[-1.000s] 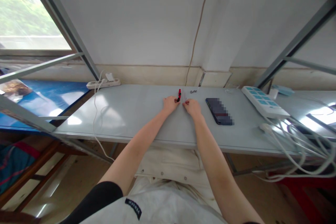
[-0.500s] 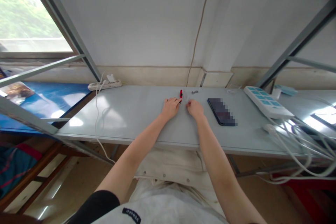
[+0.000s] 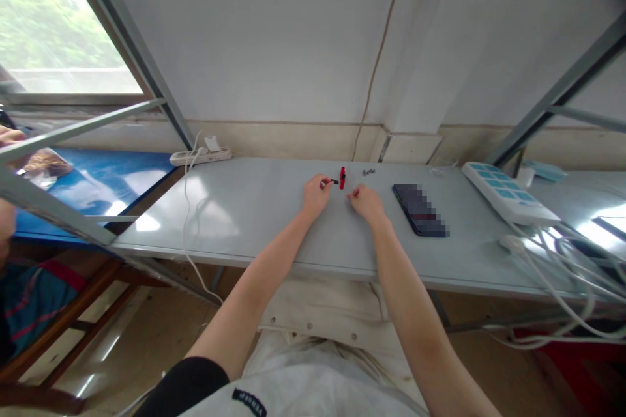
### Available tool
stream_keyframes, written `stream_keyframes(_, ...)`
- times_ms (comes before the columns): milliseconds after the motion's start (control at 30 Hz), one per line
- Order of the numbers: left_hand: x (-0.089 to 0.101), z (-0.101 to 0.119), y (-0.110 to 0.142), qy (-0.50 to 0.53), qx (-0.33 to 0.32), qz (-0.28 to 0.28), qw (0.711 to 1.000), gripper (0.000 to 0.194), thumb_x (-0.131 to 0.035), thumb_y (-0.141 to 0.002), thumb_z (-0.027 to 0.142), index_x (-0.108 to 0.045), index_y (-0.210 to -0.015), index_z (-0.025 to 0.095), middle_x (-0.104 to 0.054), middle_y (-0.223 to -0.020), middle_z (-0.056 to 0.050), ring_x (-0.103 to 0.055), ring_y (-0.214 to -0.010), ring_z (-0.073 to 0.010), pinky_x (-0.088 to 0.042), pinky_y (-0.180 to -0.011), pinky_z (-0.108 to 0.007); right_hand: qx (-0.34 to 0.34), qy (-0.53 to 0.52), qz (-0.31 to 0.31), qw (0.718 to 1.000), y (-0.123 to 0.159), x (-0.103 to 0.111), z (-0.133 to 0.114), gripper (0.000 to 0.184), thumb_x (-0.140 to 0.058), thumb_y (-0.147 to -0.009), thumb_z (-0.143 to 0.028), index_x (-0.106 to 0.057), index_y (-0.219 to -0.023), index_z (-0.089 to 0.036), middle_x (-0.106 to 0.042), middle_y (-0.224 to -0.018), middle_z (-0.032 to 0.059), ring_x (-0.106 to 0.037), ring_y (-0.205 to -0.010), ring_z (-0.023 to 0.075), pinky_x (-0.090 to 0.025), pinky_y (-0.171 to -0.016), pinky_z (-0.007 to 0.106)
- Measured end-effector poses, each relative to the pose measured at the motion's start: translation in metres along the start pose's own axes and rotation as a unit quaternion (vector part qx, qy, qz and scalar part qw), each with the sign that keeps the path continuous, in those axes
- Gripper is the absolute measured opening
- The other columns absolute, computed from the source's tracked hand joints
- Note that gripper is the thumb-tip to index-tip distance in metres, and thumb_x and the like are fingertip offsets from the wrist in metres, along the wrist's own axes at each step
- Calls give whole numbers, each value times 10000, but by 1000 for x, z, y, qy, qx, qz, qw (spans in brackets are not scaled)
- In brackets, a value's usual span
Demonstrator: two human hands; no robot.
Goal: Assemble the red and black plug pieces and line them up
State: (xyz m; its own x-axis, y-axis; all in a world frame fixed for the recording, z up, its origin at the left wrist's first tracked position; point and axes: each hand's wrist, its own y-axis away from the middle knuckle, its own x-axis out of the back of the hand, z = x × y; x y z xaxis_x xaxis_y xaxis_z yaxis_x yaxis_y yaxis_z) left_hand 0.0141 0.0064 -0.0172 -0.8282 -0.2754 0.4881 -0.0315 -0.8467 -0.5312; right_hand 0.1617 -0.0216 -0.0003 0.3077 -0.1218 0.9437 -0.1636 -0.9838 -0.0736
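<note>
My left hand point(image 3: 317, 197) is closed in a pinch above the grey desk, with a small black stick-like piece point(image 3: 334, 181) poking out from its fingertips towards the right. Just beyond that tip a small red and black part point(image 3: 342, 178) is on the desktop, clear of my right hand. My right hand point(image 3: 366, 203) rests to the right and nearer to me, thumb and fingers drawn together; what they hold, if anything, is too small to make out. Some tiny grey metallic pieces point(image 3: 368, 172) lie farther back, beyond my right hand.
A dark phone point(image 3: 408, 208) lies right of my right hand. Farther right are a white and blue power strip point(image 3: 506, 192) and tangled white cables point(image 3: 552, 273). Another power strip point(image 3: 200, 156) sits at the back left. Another person's hand point(image 3: 10, 137) shows at the left edge.
My left hand has lifted off the red part and drawn slightly back to the left, now with the black piece in its fingers. The red part is fully uncovered. My right hand stays about where it was.
</note>
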Motion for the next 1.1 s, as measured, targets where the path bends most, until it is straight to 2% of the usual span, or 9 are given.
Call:
stream_keyframes(100, 6, 2, -1, 45, 2, 47, 998, 77, -511, -762, 233, -538, -788, 166, -594, -778, -14, -504, -638, -91, -406, -681, -235, 25, -9, 11, 1000, 0, -1, -2, 183, -520, -763, -325, -583, -839, -170, -634, -854, 93, -582, -825, 197, -397, -643, 263)
stream_keyframes(233, 7, 4, 0, 73, 6, 26, 997, 48, -519, -748, 215, -524, -745, 167, -583, -747, -14, -501, -631, -95, -408, -665, -241, 89, -29, 26, 995, 3, -2, -7, 169, -519, -769, -312, -588, -844, -177, -645, -807, 65, -585, -755, 168, -377, -605, 238)
stream_keyframes(333, 4, 3, 0, 88, 5, 14, 996, 40, -523, -741, 203, -517, -727, 166, -575, -725, -12, -497, -622, -95, -405, -649, -242, 111, -29, 31, 993, 4, -4, -9, 164, -513, -772, -304, -583, -850, -177, -647, -789, 57, -583, -736, 162, -369, -594, 235)
stream_keyframes(600, 1, -1, -1, 142, -1, 36, 989, 58, -506, -754, 220, -497, -735, 166, -548, -690, -9, -499, -625, -96, -405, -632, -234, 74, 14, 14, 997, 3, -5, -8, 185, -489, -784, -305, -577, -884, -176, -632, -847, 79, -581, -785, 174, -381, -618, 244)
stream_keyframes(933, 2, 1, 0, 150, 0, 40, 988, 101, -496, -774, 269, -513, -765, 170, -569, -723, -17, -498, -610, -85, -412, -616, -221, 100, 44, 8, 994, 7, 0, -13, 191, -460, -801, -270, -559, -927, -164, -632, -847, 87, -584, -803, 186, -384, -642, 250)
stream_keyframes(1100, 5, 5, 2, 135, -39, 45, 989, 162, -464, -797, 309, -545, -844, 177, -581, -837, -39, -503, -623, -78, -418, -597, -215, 104, 40, 15, 994, 9, 2, -16, 197, -458, -802, -270, -551, -941, -165, -633, -857, 91, -582, -804, 180, -380, -645, 246)
